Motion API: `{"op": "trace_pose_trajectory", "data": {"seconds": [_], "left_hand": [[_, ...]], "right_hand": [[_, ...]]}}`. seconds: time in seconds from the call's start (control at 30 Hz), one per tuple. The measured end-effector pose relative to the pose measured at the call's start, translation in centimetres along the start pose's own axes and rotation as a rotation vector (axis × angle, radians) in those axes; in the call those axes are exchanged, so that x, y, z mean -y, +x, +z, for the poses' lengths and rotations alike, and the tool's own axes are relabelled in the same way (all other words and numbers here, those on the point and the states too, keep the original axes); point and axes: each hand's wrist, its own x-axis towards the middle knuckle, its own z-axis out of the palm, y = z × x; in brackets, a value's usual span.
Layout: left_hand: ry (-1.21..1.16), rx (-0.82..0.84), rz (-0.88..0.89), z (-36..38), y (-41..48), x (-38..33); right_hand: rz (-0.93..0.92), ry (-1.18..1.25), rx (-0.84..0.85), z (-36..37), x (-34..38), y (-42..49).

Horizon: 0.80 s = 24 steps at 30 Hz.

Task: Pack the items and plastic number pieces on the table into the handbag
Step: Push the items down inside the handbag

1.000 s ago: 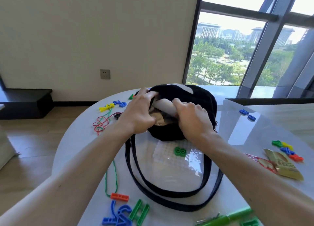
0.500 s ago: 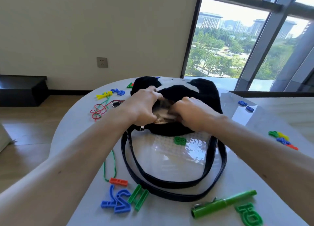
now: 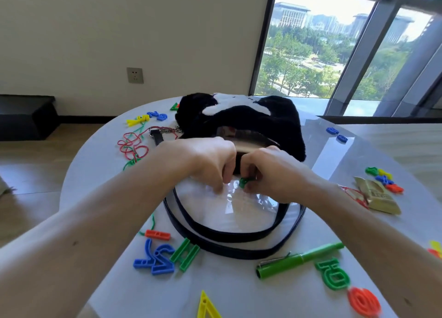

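Note:
A black fuzzy handbag [image 3: 239, 121] with a white patch lies at the far middle of the table, its mouth open toward me and its straps [image 3: 227, 243] looped in front. Inside the loop lies a clear studded plate [image 3: 227, 212]. My right hand [image 3: 275, 174] pinches a small green number piece [image 3: 244, 182] at the plate's far edge. My left hand [image 3: 208, 162] is beside it, its curled fingertips on the same edge of the plate.
Near me lie a green pen [image 3: 299, 260], blue number pieces [image 3: 155, 260], green pieces [image 3: 185, 254], an orange round piece [image 3: 364, 302] and a yellow triangle [image 3: 207, 305]. A gold packet [image 3: 378, 195] and small pieces are at the right, red and green strings [image 3: 134, 145] at the left.
Both hands have left the bag's mouth and come down to the clear plate. The right hand has taken hold of the green piece. The bag's mouth now stands open.

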Motion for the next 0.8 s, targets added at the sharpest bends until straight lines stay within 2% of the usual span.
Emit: {"op": "trace_pose_trajectory", "data": {"seconds": [0.07, 0.13, 0.2, 0.4, 0.47, 0.6, 0.73, 0.8], "left_hand": [[0.022, -0.017, 0.012, 0.7, 0.3, 0.1], [0.055, -0.039, 0.052, 1.0, 0.3, 0.4], [0.088, -0.054, 0.079, 1.1, 0.3, 0.7], [0.127, -0.101, 0.129, 1.4, 0.1, 1.0], [0.169, -0.152, 0.159, 1.9, 0.0, 0.9], [0.137, -0.237, 0.198, 1.4, -0.7, 1.1], [-0.114, -0.322, 0.268, -1.1, -1.8, 0.8], [-0.207, -0.348, 0.266, -2.3, -2.4, 0.3]], "right_hand": [[-0.017, 0.086, 0.030, -1.0, 0.5, -1.4], [-0.062, 0.196, 0.133, -1.7, 1.9, -3.0], [-0.108, 0.189, 0.215, -1.5, 3.3, -4.1], [-0.141, 0.126, 0.236, -1.2, 3.8, -4.3], [-0.123, 0.166, 0.203, -2.1, 3.3, -4.3], [-0.060, 0.215, -0.066, -3.9, 1.6, -3.8], [-0.002, 0.133, 0.045, -3.5, 0.2, -3.7], [0.017, 0.108, -0.003, -2.6, -0.1, -3.6]]}}
